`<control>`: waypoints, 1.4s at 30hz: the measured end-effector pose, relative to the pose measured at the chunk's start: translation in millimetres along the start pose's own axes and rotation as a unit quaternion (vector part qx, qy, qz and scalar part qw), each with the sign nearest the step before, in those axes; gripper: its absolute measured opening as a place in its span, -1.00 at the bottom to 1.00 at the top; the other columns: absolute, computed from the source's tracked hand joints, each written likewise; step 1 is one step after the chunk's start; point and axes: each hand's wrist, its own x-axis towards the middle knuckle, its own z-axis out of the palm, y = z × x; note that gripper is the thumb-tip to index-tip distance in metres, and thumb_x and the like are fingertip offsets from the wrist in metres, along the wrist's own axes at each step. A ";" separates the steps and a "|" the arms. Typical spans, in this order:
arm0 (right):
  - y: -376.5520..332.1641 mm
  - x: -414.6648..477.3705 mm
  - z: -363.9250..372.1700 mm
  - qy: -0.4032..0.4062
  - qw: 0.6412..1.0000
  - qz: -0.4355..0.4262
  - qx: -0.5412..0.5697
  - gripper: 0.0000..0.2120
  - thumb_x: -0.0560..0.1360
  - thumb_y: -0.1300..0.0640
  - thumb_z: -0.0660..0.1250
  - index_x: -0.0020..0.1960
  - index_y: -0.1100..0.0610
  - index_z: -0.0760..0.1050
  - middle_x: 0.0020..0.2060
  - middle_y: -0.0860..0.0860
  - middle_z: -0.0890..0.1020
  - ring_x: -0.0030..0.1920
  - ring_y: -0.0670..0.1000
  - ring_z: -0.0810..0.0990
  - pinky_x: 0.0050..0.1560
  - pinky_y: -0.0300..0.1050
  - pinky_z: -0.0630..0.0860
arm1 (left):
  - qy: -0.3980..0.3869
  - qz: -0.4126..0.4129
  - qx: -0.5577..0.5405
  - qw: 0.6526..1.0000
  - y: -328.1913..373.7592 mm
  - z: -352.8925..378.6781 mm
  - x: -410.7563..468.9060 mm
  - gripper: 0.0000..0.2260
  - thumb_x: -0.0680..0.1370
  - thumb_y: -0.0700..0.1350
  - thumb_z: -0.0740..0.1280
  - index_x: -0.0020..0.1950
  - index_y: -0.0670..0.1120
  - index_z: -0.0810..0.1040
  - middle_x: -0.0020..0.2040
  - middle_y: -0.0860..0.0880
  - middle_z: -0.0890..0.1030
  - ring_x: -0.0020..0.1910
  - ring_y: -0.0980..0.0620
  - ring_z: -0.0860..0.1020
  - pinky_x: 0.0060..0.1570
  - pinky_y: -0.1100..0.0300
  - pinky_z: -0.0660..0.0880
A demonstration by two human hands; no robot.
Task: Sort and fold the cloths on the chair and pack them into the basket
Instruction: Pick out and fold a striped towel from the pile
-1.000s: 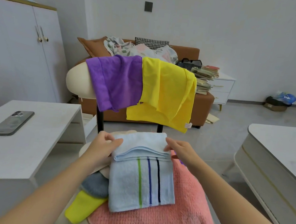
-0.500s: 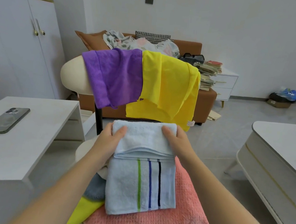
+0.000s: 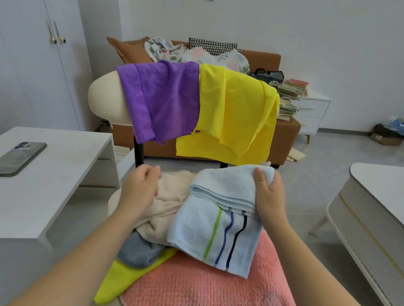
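A folded light-blue towel [image 3: 217,218] with green, blue and dark stripes is lifted at its right end, where my right hand [image 3: 267,196] grips the folded edge. My left hand [image 3: 139,187] hovers with loosely curled fingers over a cream cloth [image 3: 166,208] and holds nothing. Under them on the chair seat lie a pink waffle towel [image 3: 202,293], a grey cloth [image 3: 137,251] and a lime-yellow cloth [image 3: 119,280]. A purple cloth [image 3: 161,99] and a yellow cloth [image 3: 234,114] hang over the chair back [image 3: 103,99]. No basket is in view.
A white side table [image 3: 32,186] with a phone [image 3: 15,158] stands to the left. A pale coffee table [image 3: 389,200] is at the right. Behind the chair are a brown sofa [image 3: 284,136] with laundry, a stack of books [image 3: 288,94] and a white cupboard [image 3: 32,62].
My left hand has let go of the blue towel and moved left. My right hand has swung the towel to the right and lifted it, uncovering the cream cloth.
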 end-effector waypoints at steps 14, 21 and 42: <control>-29.1 4.3 -15.9 -0.064 0.979 0.059 0.182 -0.74 0.61 -0.05 0.14 0.05 0.06 0.53 -0.05 0.01 0.67 -0.04 -0.06 0.66 -0.10 -0.20 0.59 | -0.323 -0.048 -0.179 0.928 17.7 63.6 37.0 -0.62 0.54 -0.43 0.23 0.20 0.00 0.44 0.14 -0.08 0.57 -0.02 0.04 0.56 0.02 0.07 0.44; -55.8 10.2 -17.2 -0.018 0.978 0.172 0.114 -0.59 0.61 -0.18 0.02 -0.09 0.12 0.44 -0.32 0.01 0.52 -0.33 -0.06 0.49 -0.47 -0.23 0.40 | -0.345 0.089 -0.201 0.913 47.0 51.2 18.7 -0.57 0.45 -0.51 0.29 0.11 -0.02 0.48 0.00 0.02 0.59 -0.03 0.13 0.56 -0.11 0.28 0.52; -53.1 -19.6 1.8 -0.153 0.959 0.183 0.155 -0.76 0.61 -0.03 0.18 -0.01 0.11 0.52 -0.18 0.04 0.66 -0.19 -0.02 0.64 -0.25 -0.17 0.57 | -0.384 -0.213 -0.165 0.883 57.7 -18.2 -6.8 -0.53 0.57 0.22 0.12 0.23 -0.08 0.55 -0.09 -0.02 0.69 -0.15 0.02 0.65 -0.17 0.11 0.56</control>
